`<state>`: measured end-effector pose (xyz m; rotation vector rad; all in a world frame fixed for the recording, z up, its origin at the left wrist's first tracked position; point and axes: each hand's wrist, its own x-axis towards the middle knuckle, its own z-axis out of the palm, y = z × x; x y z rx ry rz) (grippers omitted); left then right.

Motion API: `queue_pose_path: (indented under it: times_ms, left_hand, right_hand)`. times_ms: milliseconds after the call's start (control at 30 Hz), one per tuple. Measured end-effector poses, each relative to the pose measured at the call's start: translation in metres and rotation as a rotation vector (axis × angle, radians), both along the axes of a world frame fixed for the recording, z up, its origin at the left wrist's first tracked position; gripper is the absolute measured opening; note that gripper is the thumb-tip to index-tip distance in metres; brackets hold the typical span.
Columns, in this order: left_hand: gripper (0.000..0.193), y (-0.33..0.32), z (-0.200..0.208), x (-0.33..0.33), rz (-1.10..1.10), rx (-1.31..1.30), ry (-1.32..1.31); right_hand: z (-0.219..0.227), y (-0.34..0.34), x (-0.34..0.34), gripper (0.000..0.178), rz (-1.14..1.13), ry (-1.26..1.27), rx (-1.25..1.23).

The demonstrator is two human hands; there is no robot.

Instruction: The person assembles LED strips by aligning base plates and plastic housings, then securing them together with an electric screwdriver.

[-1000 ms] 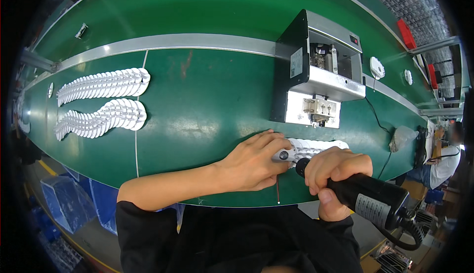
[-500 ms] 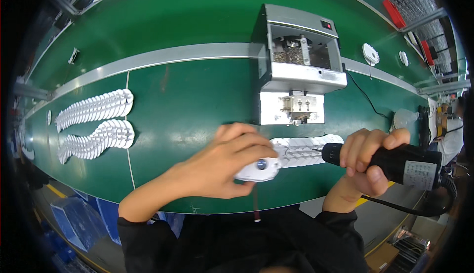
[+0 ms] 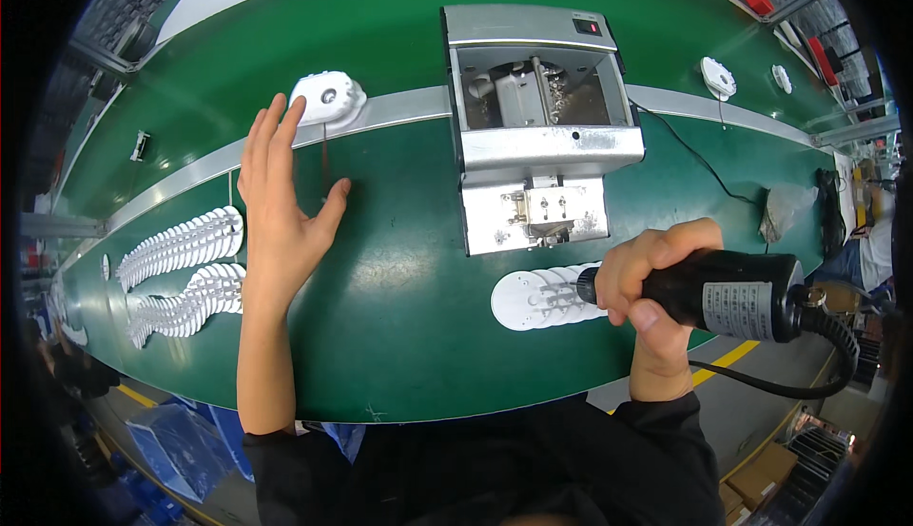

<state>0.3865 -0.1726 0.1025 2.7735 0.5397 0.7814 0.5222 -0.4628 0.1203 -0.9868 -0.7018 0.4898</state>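
Observation:
My left hand (image 3: 285, 203) reaches over the left half of the bench with fingers spread and nothing between fingers and thumb. Just beyond its fingertips is a white plastic housing (image 3: 318, 88) with a round dark hole and a thin strip hanging from it. My right hand (image 3: 656, 264) is wrapped around a black electric screwdriver (image 3: 737, 279), held sideways with its nose pointing left. Under that nose lies a row of overlapping white discs (image 3: 523, 300). The driver and my hand hide the row's right end.
A silver screw feeder (image 3: 547, 146) stands at centre, loose screws inside. Two rows of stacked white parts (image 3: 185, 245) lie at left. Another white housing (image 3: 718, 79) sits at far right, near a plastic bag (image 3: 787, 210). The driver's cable (image 3: 761, 388) loops at the right.
My left hand has moved from the near middle to the far left and let go of the white housing there. My right hand has shifted slightly left with the screwdriver. The view has turned somewhat.

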Motion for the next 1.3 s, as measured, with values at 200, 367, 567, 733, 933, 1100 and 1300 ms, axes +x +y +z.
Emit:
queue_pose_path:
  times_ms: [200,367,567,733,933,1100,1300]
  left_hand:
    - [0.071,0.001,-0.001,0.002,-0.029,-0.05,-0.098]
    - [0.07,0.002,0.0,-0.001,-0.039,-0.044,-0.114]
    - [0.056,-0.006,0.006,0.002,-0.068,-0.041,-0.154]
    - [0.016,-0.028,-0.007,-0.017,-0.197,-0.304,-0.176]
    - [0.014,-0.06,-0.052,-0.024,-0.368,-0.409,0.053]
    - [0.014,-0.062,-0.059,-0.017,-0.38,-0.344,-0.057]
    - [0.016,-0.059,-0.059,-0.022,-0.289,-0.347,-0.08]
  right_hand:
    - [-0.003,0.002,0.002,0.041,-0.007,-0.018,-0.053]
    - [-0.001,0.003,0.002,0.041,-0.019,-0.023,-0.017]
    - [0.028,0.002,0.01,0.045,-0.064,-0.069,0.067]
    - [0.071,0.008,0.038,0.044,0.05,-0.247,0.344]
    - [0.101,0.044,0.087,0.034,-0.12,-0.172,0.532]
    - [0.09,0.067,0.104,0.038,-0.372,-0.231,0.248]
    - [0.111,0.058,0.061,0.041,-0.328,-0.267,0.393]
